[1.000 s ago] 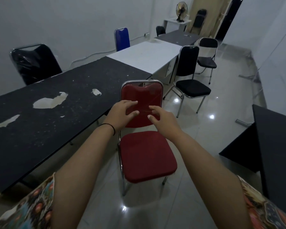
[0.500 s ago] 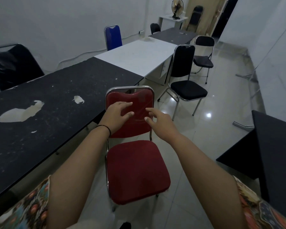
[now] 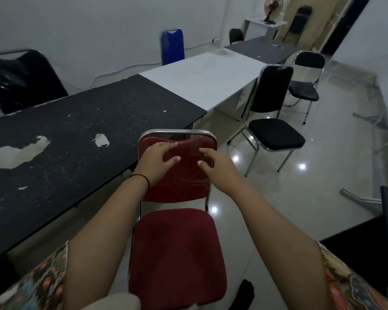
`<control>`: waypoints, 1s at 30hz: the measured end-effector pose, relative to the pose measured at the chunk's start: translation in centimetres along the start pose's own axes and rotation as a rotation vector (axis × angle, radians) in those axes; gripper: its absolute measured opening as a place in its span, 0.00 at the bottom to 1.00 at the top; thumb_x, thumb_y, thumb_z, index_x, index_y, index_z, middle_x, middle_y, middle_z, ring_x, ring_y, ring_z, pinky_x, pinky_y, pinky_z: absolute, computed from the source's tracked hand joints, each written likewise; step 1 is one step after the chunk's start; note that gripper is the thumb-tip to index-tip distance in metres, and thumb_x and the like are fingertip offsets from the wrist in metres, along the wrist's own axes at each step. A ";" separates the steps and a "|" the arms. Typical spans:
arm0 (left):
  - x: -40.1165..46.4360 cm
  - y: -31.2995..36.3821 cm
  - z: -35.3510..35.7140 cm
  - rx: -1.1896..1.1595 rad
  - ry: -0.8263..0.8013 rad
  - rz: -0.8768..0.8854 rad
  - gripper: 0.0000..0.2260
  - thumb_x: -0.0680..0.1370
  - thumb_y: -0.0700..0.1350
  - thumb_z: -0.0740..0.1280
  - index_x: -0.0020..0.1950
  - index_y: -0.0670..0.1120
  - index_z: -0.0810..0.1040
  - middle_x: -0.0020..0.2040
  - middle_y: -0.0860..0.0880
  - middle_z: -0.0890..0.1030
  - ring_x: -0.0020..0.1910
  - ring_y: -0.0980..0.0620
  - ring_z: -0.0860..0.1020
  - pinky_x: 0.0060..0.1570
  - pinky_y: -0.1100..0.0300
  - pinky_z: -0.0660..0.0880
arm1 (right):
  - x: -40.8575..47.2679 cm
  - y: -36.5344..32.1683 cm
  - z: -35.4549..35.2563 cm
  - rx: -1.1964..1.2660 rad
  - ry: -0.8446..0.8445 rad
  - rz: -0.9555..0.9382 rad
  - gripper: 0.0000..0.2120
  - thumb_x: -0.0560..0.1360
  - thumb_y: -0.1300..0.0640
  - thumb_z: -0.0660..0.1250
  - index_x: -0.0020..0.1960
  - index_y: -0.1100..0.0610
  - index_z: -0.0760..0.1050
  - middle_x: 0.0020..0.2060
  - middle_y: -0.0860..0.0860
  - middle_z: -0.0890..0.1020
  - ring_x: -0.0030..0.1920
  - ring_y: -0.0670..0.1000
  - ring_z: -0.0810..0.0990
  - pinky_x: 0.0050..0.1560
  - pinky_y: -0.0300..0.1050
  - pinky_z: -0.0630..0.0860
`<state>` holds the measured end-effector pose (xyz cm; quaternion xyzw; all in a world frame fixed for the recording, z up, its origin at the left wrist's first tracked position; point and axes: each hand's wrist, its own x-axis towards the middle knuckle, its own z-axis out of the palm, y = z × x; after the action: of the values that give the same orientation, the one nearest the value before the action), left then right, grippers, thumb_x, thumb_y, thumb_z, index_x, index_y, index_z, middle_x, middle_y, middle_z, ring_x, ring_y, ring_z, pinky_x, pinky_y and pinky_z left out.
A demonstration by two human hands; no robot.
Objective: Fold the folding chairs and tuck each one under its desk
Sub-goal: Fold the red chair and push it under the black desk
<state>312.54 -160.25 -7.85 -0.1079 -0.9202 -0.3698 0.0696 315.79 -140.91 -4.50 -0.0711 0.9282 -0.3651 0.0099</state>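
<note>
Left of the left hand (image 3: 156, 158) runs the black desk (image 3: 76, 139). That hand lies flat on the red chair (image 3: 177, 249) backrest, fingers loosely spread. Beside it the right hand (image 3: 215, 164) is open, fingertips by the backrest; whether they touch is unclear. The seat is below both hands, unfolded. Right of them stands a black chair (image 3: 273, 130).

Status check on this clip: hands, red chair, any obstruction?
Left hand and right hand open, at the backrest, no grip. Red chair unfolded, beside the black desk. Nothing seen blocking.
</note>
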 end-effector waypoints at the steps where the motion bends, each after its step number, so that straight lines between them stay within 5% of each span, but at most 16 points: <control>1: 0.9 0.0 0.7 -0.001 0.023 -0.026 0.20 0.75 0.50 0.67 0.67 0.50 0.71 0.65 0.47 0.73 0.65 0.50 0.69 0.64 0.56 0.64 | 1.3 0.9 -0.5 -0.013 -0.021 -0.018 0.20 0.78 0.54 0.63 0.70 0.52 0.68 0.65 0.51 0.75 0.66 0.49 0.72 0.61 0.39 0.66; 17: 9.5 4.7 12.8 0.016 0.446 -0.485 0.19 0.75 0.49 0.66 0.66 0.49 0.72 0.65 0.46 0.73 0.65 0.50 0.69 0.66 0.57 0.64 | 17.6 12.8 -7.0 -0.019 -0.389 -0.367 0.17 0.78 0.55 0.63 0.67 0.52 0.71 0.57 0.50 0.80 0.57 0.50 0.77 0.57 0.45 0.74; 25: 12.1 4.9 16.6 0.011 0.550 -0.594 0.20 0.75 0.47 0.67 0.67 0.48 0.71 0.64 0.46 0.71 0.64 0.48 0.69 0.63 0.56 0.66 | 22.5 15.2 -5.4 -0.061 -0.424 -0.494 0.19 0.77 0.54 0.63 0.67 0.53 0.71 0.64 0.52 0.75 0.67 0.51 0.70 0.67 0.51 0.67; 30: 14.6 3.9 18.0 -0.003 0.576 -0.639 0.22 0.75 0.47 0.67 0.68 0.46 0.70 0.65 0.46 0.70 0.65 0.49 0.67 0.63 0.61 0.62 | 26.5 14.9 -4.8 -0.054 -0.468 -0.548 0.20 0.77 0.56 0.63 0.69 0.55 0.69 0.66 0.52 0.73 0.66 0.50 0.70 0.63 0.38 0.63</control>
<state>298.56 -142.79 -15.15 0.2903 -0.8497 -0.3892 0.2054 287.38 -130.52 -10.20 -0.3993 0.8565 -0.3035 0.1220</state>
